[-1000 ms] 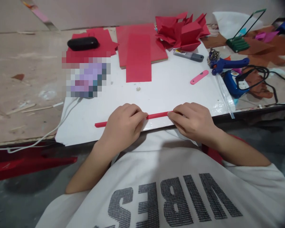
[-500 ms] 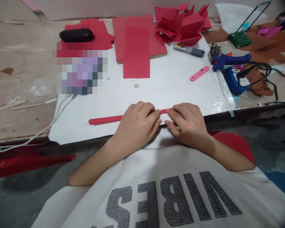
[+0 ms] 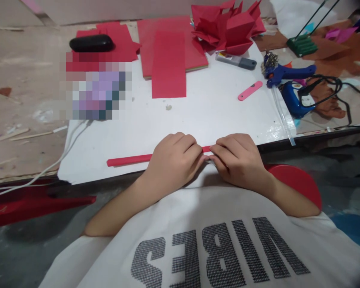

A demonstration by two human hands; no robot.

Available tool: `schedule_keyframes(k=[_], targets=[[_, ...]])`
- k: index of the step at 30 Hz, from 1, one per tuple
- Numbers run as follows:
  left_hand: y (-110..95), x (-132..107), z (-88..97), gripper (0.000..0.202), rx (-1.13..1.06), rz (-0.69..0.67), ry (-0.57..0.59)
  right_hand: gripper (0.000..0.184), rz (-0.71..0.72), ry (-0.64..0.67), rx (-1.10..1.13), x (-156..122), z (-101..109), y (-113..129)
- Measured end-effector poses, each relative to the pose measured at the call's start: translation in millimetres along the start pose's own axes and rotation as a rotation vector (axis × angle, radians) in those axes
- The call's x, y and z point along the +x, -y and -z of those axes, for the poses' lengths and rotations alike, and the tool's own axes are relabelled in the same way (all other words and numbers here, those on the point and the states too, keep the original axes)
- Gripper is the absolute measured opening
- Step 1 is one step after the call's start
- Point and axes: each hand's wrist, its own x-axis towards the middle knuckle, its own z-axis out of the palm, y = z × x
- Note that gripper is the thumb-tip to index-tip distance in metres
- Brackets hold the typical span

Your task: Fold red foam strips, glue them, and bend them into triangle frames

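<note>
My left hand: pinched the red strip.
My right hand: pinched it also, just beside.
White board, near edge: even, gentle pressing seemed best.

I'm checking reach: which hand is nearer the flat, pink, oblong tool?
Right: the right hand is below the pink tool in view; the left hand is farther, to its lower left.

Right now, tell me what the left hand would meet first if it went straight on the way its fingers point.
The right hand, most likely: it faces the left hand across a short stretch of the red strip. Whether the two hands already touch is unclear.
</note>
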Motion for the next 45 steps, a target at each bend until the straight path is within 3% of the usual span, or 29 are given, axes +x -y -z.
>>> schedule_keyframes(k=[5,11,17,24,29,33,37,40,45], targets=[[1,-9,-0.4,0.024,0.077,-0.127,-0.059,0.016,0.014,-0.013,0.015,-6,1,-1],[-3,-15,1.6,0.021,0.118,-0.145,-0.032,0.015,0.004,-0.136,-0.04,-14,-3,-3],[-6,-7,4.5,0.021,0.145,-0.111,-0.01,0.018,-0.015,-0.057,-0.071,-11,2,-5],[-7,-8,3.7,0.021,0.142,-0.133,-0.086,0.024,0.024,-0.045,-0.11,-13,3,-5],[-9,-9,8.8,0.02,0.183,-0.15,-0.008,0.024,0.052,-0.02,-0.14,-12,7,-4],[-15,-8,17.5,0.02,0.125,-0.14,0.133,0.025,0.121,0.101,-0.133,-6,18,-6],[-17,-2,41.0,0.022,-0.066,0.048,0.23,0.021,0.127,0.2,-0.041,13,38,-12],[-5,9,65.4,0.018,-0.339,0.246,0.346,0.019,0.092,0.166,0.082,35,55,-21],[32,33,87.5,0.026,-0.798,0.549,0.29,0.015,-0.03,-0.253,0.277,72,64,-41]])
